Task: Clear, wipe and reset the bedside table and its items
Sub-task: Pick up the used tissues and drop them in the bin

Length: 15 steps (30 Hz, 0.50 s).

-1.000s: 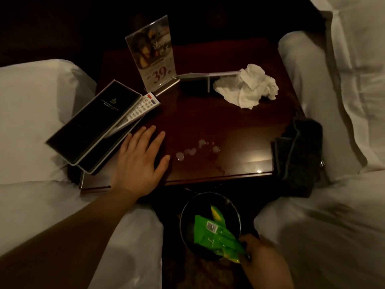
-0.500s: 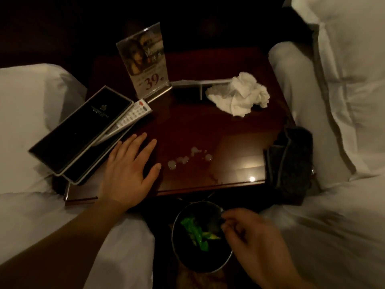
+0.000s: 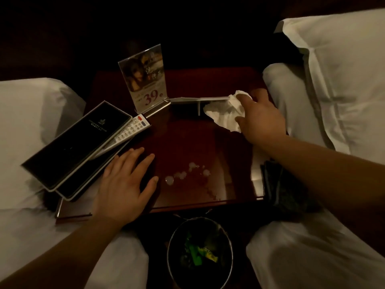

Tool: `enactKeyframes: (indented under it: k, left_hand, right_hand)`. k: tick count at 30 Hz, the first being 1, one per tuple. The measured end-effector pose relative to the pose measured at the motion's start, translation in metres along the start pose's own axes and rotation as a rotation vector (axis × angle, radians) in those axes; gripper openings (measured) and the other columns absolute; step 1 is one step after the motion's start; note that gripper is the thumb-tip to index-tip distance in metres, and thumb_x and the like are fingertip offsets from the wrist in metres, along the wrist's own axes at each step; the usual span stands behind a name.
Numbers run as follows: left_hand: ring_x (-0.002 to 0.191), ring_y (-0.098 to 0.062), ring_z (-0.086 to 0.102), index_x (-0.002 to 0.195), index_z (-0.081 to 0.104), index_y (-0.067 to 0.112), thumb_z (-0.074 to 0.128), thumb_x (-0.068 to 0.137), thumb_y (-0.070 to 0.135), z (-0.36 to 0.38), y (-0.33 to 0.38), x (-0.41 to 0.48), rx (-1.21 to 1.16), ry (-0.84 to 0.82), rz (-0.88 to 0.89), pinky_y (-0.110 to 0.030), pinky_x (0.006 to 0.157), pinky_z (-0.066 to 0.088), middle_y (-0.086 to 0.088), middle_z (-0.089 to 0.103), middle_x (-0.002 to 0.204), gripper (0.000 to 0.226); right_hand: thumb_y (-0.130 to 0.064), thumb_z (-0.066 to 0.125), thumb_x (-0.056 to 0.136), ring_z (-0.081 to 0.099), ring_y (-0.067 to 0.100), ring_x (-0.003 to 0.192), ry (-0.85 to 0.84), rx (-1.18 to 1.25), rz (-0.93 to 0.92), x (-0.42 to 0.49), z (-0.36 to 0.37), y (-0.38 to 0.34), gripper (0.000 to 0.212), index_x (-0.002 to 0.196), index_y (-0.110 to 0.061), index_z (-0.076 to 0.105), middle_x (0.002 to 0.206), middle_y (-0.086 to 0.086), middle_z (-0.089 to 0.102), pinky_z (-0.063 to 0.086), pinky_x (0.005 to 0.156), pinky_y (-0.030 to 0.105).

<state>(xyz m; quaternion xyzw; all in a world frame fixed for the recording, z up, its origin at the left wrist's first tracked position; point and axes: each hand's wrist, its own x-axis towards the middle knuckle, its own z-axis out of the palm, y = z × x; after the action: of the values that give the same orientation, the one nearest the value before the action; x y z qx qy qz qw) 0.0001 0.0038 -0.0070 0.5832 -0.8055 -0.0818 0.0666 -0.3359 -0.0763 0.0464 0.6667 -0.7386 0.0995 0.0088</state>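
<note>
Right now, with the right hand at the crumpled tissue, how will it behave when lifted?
The crumpled tissue looks thin and creased, so it is probably very light and floppy, squashing under the right hand. It likely won't roll or slip. Loose folds might drag against the clear stand lying beside it.
</note>
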Motion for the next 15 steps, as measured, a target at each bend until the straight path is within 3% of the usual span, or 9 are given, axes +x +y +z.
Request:
enactKeyframes:
  k: [3, 6, 9, 12, 15]
  left_hand:
    - [0.148, -0.023, 0.03, 0.148, 0.045, 0.027, 0.032, 0.095, 0.057, 0.0, -0.002, 0.001, 0.008, 0.004, 0.001, -0.048, 0.118, 0.025, -0.002, 0.04, 0.157, 0.063]
    - [0.148, -0.023, 0.029, 0.149, 0.043, 0.028, 0.031, 0.095, 0.057, 0.0, -0.001, 0.002, 0.023, 0.0, -0.001, -0.047, 0.119, 0.023, -0.001, 0.039, 0.158, 0.063]
    - [0.148, -0.023, 0.029, 0.149, 0.044, 0.028, 0.03, 0.094, 0.057, 0.0, -0.001, 0.001, 0.015, -0.002, -0.002, -0.047, 0.119, 0.022, -0.002, 0.039, 0.158, 0.064]
    - [0.148, -0.024, 0.029, 0.149, 0.045, 0.027, 0.03, 0.094, 0.057, -0.002, -0.001, 0.002, 0.02, -0.005, 0.0, -0.046, 0.12, 0.021, -0.003, 0.04, 0.158, 0.064]
    - [0.148, -0.024, 0.03, 0.148, 0.046, 0.026, 0.03, 0.094, 0.057, -0.002, 0.0, 0.002, 0.019, -0.002, 0.001, -0.047, 0.12, 0.022, -0.004, 0.04, 0.157, 0.064]
  right_hand:
    - [-0.021, 0.064, 0.088, 0.059, 0.04, 0.101, -0.066, -0.069, 0.091, 0.016, 0.009, 0.009, 0.056, 0.139, -0.016, 0.041, 0.127, 0.021, 0.049, 0.051, 0.076, 0.043]
    - [-0.011, 0.061, 0.089, 0.061, 0.036, 0.096, -0.028, 0.046, 0.153, 0.022, 0.011, 0.017, 0.04, 0.129, -0.011, 0.054, 0.113, 0.019, 0.061, 0.048, 0.074, 0.037]
    - [-0.017, 0.071, 0.083, 0.063, 0.028, 0.094, 0.047, 0.25, 0.194, 0.012, 0.005, 0.02, 0.042, 0.123, -0.013, 0.059, 0.111, 0.013, 0.066, 0.044, 0.071, 0.029]
    - [-0.023, 0.081, 0.074, 0.059, 0.015, 0.079, 0.09, 0.439, 0.204, -0.007, -0.009, 0.019, 0.049, 0.119, -0.015, 0.063, 0.099, 0.004, 0.067, 0.041, 0.061, 0.02]
    - [-0.031, 0.085, 0.069, 0.063, 0.012, 0.075, 0.104, 0.56, 0.301, -0.03, -0.02, 0.02, 0.048, 0.112, -0.018, 0.067, 0.092, -0.004, 0.066, 0.045, 0.056, 0.019]
